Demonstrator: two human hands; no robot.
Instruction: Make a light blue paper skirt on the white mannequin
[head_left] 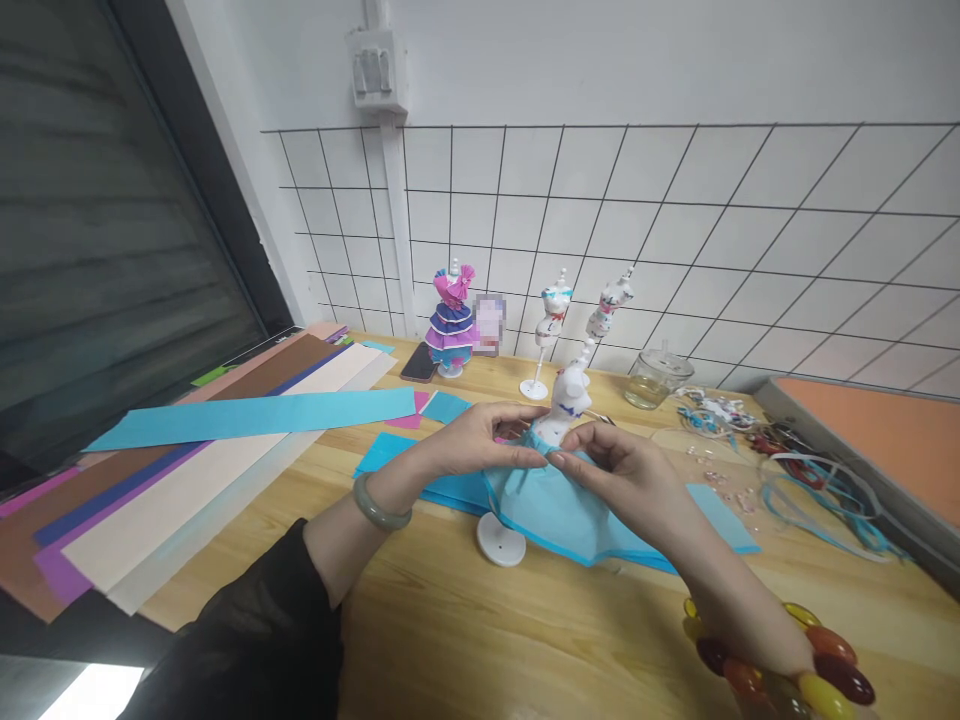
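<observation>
On nearest mannequin (pixel 571 388), hands (pixel 477 438) (pixel 636 465) pinch blue skirt (pixel 566 510) at waist edge; tabletop (pixel 465 640) stretches nearside.

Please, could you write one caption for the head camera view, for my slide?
Left hand and right hand pinch a blue skirt at the waist of a small white mannequin.

Our left hand (pixel 484 440) and right hand (pixel 630 465) hold a blue skirt (pixel 570 515) at the waist of a tilted mannequin (pixel 568 392). Beyond, we see a ruffled dress (pixel 451 328) and phone (pixel 417 364).
</observation>
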